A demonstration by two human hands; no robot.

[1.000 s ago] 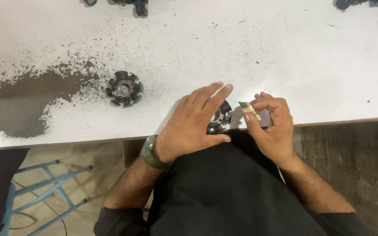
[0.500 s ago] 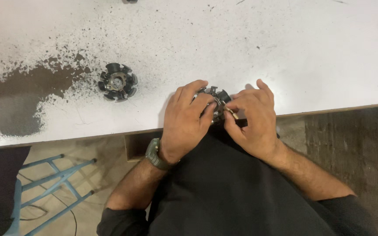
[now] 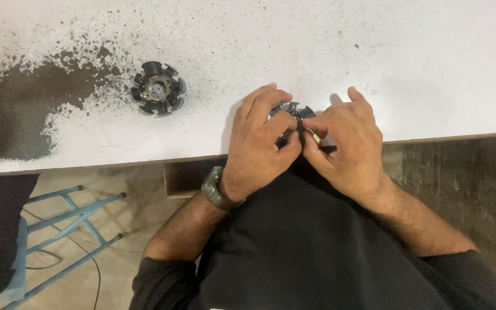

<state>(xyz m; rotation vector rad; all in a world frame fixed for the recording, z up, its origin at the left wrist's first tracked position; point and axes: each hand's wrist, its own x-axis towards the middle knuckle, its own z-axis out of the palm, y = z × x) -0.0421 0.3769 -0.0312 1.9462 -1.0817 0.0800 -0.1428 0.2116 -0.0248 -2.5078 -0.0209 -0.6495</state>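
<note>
My left hand (image 3: 259,143) and my right hand (image 3: 348,146) meet at the near edge of a white worktable (image 3: 317,51). Both close around a small black round toothed part (image 3: 291,110), mostly hidden under the fingers. My right fingers pinch something small with a brass-coloured tip (image 3: 316,138) against it. A dark watch (image 3: 214,189) sits on my left wrist. A second black round part with several teeth and a metal centre (image 3: 158,89) lies alone on the table to the left, well away from both hands.
The table's white coating is worn to a dark brown patch (image 3: 18,120) at the left, with speckles around it. Below the edge are a blue metal frame (image 3: 70,229), a cable on the pale floor, and dark flooring at right.
The hands have come together over the black part; the right hand's small piece, earlier held apart at the right, is now pressed against it. The view has shifted slightly.
</note>
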